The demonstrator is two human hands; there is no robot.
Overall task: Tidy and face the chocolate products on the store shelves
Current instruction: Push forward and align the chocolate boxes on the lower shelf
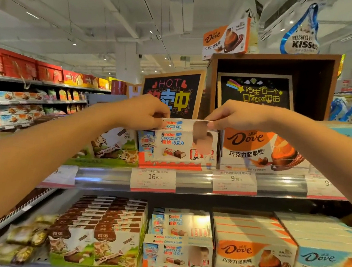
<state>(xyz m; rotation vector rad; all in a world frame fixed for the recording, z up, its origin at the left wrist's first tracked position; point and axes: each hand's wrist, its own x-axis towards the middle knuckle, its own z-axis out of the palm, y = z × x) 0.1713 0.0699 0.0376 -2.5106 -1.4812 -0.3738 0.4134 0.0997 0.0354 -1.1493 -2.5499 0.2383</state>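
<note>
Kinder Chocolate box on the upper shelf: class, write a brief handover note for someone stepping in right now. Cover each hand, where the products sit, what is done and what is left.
Left hand grips the left end of the top Kinder Chocolate box; right hand pinches its right end.
The box lies on a front-facing Kinder box on the upper shelf, beside the Dove box.
Done: lower-shelf rows look faced.
Left: settle and square the held box.

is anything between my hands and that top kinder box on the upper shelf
No. Both hands already grip the top Kinder box: the left hand at its left end, the right hand at its right end. It lies on the Kinder stack, with nothing visible in the way.
</note>
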